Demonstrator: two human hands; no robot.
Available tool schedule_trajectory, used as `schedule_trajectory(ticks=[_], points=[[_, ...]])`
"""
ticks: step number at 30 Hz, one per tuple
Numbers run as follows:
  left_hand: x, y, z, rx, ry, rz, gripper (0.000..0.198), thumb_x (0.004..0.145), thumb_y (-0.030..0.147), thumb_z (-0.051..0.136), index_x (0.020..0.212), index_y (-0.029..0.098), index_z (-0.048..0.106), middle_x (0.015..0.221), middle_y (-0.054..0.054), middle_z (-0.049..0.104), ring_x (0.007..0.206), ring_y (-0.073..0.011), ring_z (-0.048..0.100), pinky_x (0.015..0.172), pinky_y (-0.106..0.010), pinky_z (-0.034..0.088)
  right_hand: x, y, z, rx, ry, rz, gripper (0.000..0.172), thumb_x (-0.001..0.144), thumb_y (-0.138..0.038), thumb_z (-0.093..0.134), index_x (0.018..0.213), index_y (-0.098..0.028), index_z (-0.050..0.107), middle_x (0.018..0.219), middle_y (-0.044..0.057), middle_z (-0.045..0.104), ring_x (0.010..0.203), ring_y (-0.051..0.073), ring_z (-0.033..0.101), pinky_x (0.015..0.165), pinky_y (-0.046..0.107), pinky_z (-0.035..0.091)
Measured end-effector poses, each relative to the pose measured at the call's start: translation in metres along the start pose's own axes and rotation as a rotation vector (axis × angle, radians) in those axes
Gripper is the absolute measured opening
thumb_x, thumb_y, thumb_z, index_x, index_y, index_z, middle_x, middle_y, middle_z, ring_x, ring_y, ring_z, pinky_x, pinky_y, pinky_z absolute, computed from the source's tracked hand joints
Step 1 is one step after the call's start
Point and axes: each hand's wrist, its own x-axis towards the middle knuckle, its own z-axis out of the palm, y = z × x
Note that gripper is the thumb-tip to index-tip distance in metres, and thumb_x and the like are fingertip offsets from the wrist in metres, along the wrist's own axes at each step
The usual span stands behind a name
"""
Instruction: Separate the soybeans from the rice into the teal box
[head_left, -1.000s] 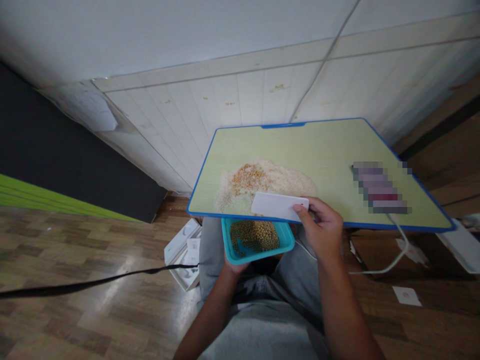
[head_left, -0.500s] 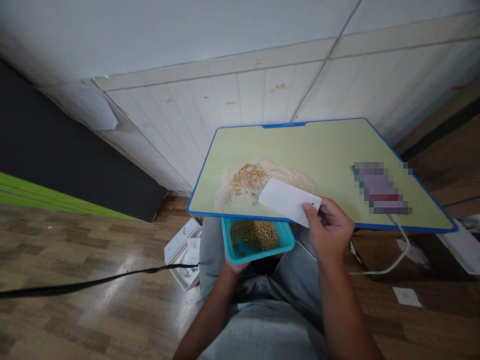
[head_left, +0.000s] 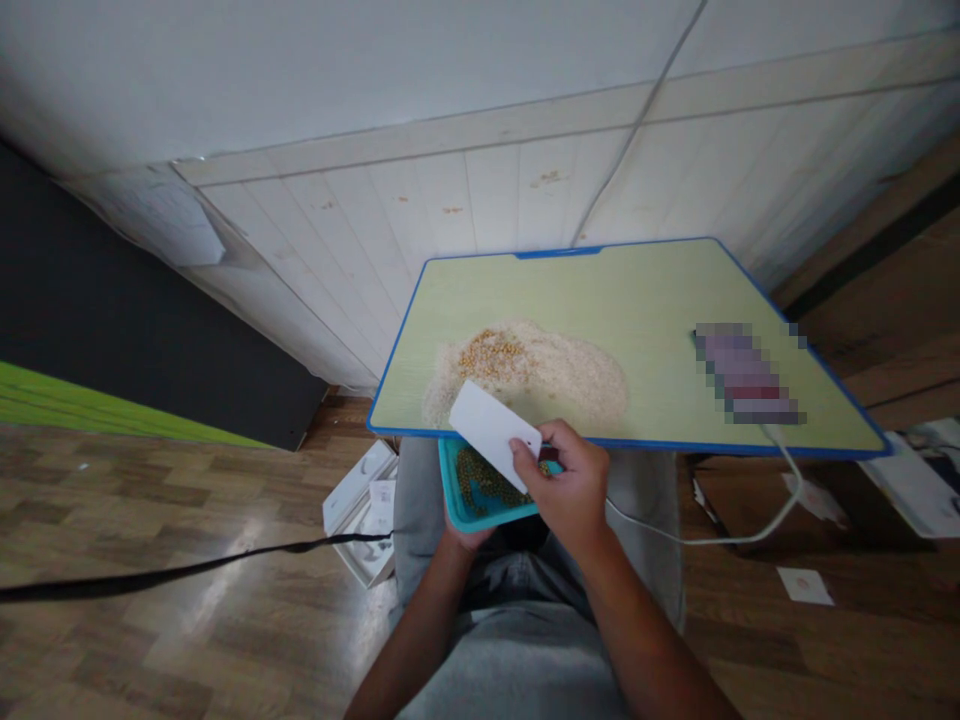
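My right hand (head_left: 566, 490) pinches a white card (head_left: 491, 432) and holds it tilted over the near edge of the lap table (head_left: 645, 290). Below that edge, my left hand (head_left: 466, 538) grips a teal tray (head_left: 466, 505) from underneath; only part of the hand shows. The tray holds yellowish-green beans and is partly covered by the card and my right hand. On the table lies a spread of white rice (head_left: 559, 370) with a patch of yellow beans (head_left: 491, 352) in it.
A blurred dark object (head_left: 746, 375) lies on the table's right side, with a white cable (head_left: 739, 530) running off the edge. White boxes (head_left: 360, 505) and a black strap (head_left: 172, 572) lie on the wooden floor to the left. A panelled wall stands behind.
My right hand has drawn the card off the rice, toward me and leftward, so it now sits over the tray. The tray stays under the table edge.
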Motion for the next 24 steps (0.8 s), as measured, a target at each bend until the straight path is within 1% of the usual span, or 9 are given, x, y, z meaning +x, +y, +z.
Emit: schedule_trajectory(ticks=[3, 6, 8, 11, 14, 16, 18, 21, 24], points=[[0.004, -0.001, -0.004, -0.068, 0.022, 0.031, 0.046, 0.112, 0.044, 0.044, 0.1, 0.033, 0.087, 0.122, -0.001, 0.092, 0.165, -0.0254, 0.054, 0.138, -0.04, 0.04, -0.001, -0.003, 0.011, -0.023, 0.014, 0.018, 0.024, 0.089, -0.032, 0.073, 0.073, -0.026, 0.057, 0.058, -0.006, 0.064, 0.05, 0.013, 0.061, 0.052, 0.023, 0.048], [0.005, -0.003, -0.006, -0.104, 0.012, 0.019, 0.052, 0.114, 0.04, 0.038, 0.103, 0.03, 0.088, 0.116, -0.004, 0.092, 0.163, -0.0264, 0.056, 0.139, -0.043, 0.039, 0.001, -0.003, 0.01, -0.073, 0.059, 0.03, 0.027, 0.087, -0.03, 0.072, 0.071, -0.027, 0.05, 0.055, -0.008, 0.056, 0.046, 0.011, 0.053, 0.049, 0.023, 0.041], [0.006, -0.005, -0.008, -0.118, -0.007, 0.005, 0.055, 0.115, 0.042, 0.037, 0.109, 0.027, 0.089, 0.12, -0.006, 0.092, 0.162, -0.0279, 0.058, 0.139, -0.044, 0.039, 0.001, -0.001, 0.003, -0.099, 0.089, 0.047, 0.03, 0.087, -0.03, 0.072, 0.07, -0.027, 0.047, 0.054, -0.009, 0.052, 0.045, 0.01, 0.048, 0.048, 0.023, 0.038], [0.006, -0.008, -0.013, -0.133, -0.031, -0.024, 0.054, 0.114, 0.047, 0.039, 0.117, 0.025, 0.088, 0.129, -0.008, 0.09, 0.16, -0.0325, 0.06, 0.137, -0.048, 0.041, 0.001, 0.004, -0.013, -0.107, 0.094, 0.077, 0.031, 0.088, -0.03, 0.073, 0.07, -0.027, 0.048, 0.054, -0.01, 0.051, 0.047, 0.01, 0.048, 0.047, 0.023, 0.037], [0.005, -0.008, -0.015, -0.142, -0.019, -0.039, 0.051, 0.112, 0.047, 0.043, 0.114, 0.027, 0.089, 0.131, -0.009, 0.089, 0.157, -0.0364, 0.062, 0.134, -0.051, 0.045, 0.001, 0.011, -0.031, -0.117, 0.129, 0.107, 0.031, 0.087, -0.03, 0.077, 0.071, -0.027, 0.051, 0.054, -0.01, 0.051, 0.047, 0.01, 0.048, 0.046, 0.023, 0.034], [0.002, -0.007, -0.015, -0.17, 0.014, -0.036, 0.05, 0.111, 0.046, 0.044, 0.107, 0.028, 0.09, 0.129, -0.009, 0.09, 0.156, -0.037, 0.063, 0.133, -0.052, 0.046, 0.003, 0.015, -0.043, -0.103, 0.155, 0.109, 0.032, 0.085, -0.03, 0.079, 0.07, -0.027, 0.052, 0.053, -0.01, 0.048, 0.045, 0.01, 0.044, 0.044, 0.023, 0.032], [0.0, -0.005, -0.013, -0.206, 0.039, -0.037, 0.054, 0.111, 0.047, 0.041, 0.101, 0.028, 0.09, 0.124, -0.01, 0.091, 0.154, -0.038, 0.064, 0.133, -0.056, 0.047, 0.006, 0.018, -0.052, -0.106, 0.198, 0.124, 0.032, 0.085, -0.031, 0.08, 0.07, -0.027, 0.051, 0.054, -0.01, 0.049, 0.047, 0.011, 0.045, 0.045, 0.024, 0.033], [-0.002, -0.003, -0.01, -0.226, 0.034, -0.041, 0.062, 0.114, 0.047, 0.031, 0.101, 0.028, 0.089, 0.121, -0.01, 0.091, 0.152, -0.0388, 0.065, 0.133, -0.062, 0.045, 0.014, 0.021, -0.061, -0.1, 0.22, 0.121, 0.032, 0.083, -0.032, 0.08, 0.07, -0.027, 0.052, 0.055, -0.009, 0.05, 0.049, 0.012, 0.046, 0.047, 0.025, 0.034], [-0.002, -0.003, -0.009, -0.207, 0.019, -0.035, 0.057, 0.115, 0.05, 0.035, 0.103, 0.027, 0.087, 0.124, -0.009, 0.089, 0.155, -0.0354, 0.062, 0.136, -0.057, 0.041, 0.023, 0.026, -0.068, -0.106, 0.247, 0.129, 0.03, 0.082, -0.033, 0.081, 0.071, -0.027, 0.054, 0.057, -0.008, 0.052, 0.05, 0.013, 0.048, 0.047, 0.025, 0.036]])
